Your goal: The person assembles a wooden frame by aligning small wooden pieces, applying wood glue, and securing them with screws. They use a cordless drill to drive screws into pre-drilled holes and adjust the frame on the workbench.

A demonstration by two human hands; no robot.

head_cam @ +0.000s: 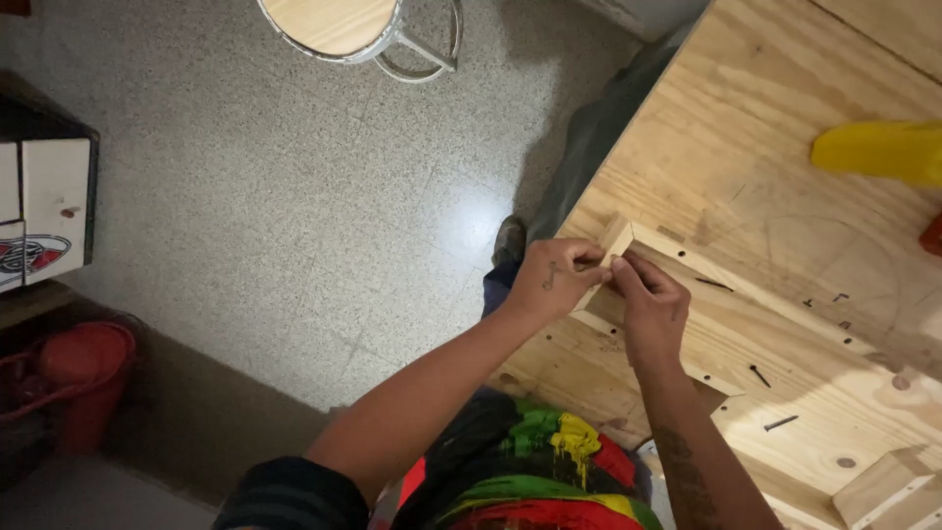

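At the near-left edge of the desk (746,186), both my hands pinch the wooden strip's (687,267) end: left hand (554,278) steadying, right hand (648,299) pressing. I'd best hold it square, fingers off the loose nails (780,423).

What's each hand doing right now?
Left hand: closed around the end of the wooden frame piece.
Right hand: fingers pinched at that same end; anything held there cannot be told.
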